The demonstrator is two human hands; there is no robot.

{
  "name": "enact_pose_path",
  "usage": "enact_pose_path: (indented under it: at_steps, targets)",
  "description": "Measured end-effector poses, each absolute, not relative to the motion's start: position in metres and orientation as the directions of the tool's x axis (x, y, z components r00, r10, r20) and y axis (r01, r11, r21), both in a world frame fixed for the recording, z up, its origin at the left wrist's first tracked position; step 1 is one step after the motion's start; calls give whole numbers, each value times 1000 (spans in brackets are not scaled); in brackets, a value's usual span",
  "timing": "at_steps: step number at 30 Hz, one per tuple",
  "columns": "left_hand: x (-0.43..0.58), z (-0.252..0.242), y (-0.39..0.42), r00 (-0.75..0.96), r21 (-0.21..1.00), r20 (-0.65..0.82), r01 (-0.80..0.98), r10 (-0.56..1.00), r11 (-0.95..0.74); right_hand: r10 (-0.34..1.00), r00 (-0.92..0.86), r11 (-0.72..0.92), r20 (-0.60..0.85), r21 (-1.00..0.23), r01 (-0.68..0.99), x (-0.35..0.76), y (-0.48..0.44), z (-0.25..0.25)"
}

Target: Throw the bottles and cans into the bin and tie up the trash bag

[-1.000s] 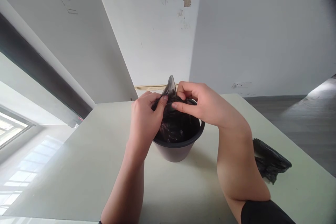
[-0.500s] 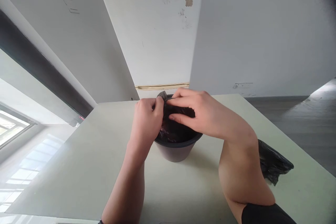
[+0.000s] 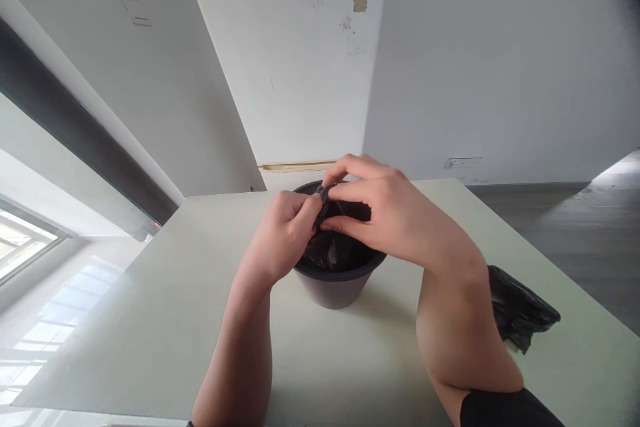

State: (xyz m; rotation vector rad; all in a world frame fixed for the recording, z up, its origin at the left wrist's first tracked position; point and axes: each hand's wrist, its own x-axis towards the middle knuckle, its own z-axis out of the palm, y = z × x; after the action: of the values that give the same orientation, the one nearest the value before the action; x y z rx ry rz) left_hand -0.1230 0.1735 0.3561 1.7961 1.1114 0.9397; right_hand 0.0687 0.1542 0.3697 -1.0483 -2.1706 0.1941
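A round bin with a dark rim and a brownish-grey side stands on the table. Inside it is a black plastic bag, bunched up toward the middle of the opening. My left hand pinches a gathered part of this bag over the bin's left side. From the right, my right hand reaches across the opening, its thumb and fingertips closed around the same bunched plastic beside my left thumb. The hands partly hide the far rim and the bag's gathered end.
The pale table extends on both sides of the bin. Another folded black plastic bag lies to the right, beyond my right forearm. A white refrigerator stands behind the table against a grey wall. A window is at far left.
My left hand has shifted right and turned, bringing the bunched plastic inward from the rim to my right fingertips. The bin's far-left rim now shows. My right hand has barely moved.
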Motion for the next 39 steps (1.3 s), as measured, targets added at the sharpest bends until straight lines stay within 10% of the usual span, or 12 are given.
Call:
enact_pose_path:
  at_steps: [24, 39]
  targets:
    - [-140, 356, 187, 58, 755, 557, 379, 829, -534, 839, -216, 510, 499, -583, 632, 77, 159, 371]
    - [-151, 349, 199, 17, 746, 557, 428, 830, -510, 908, -276, 409, 315, -527, 745, 84, 162, 368]
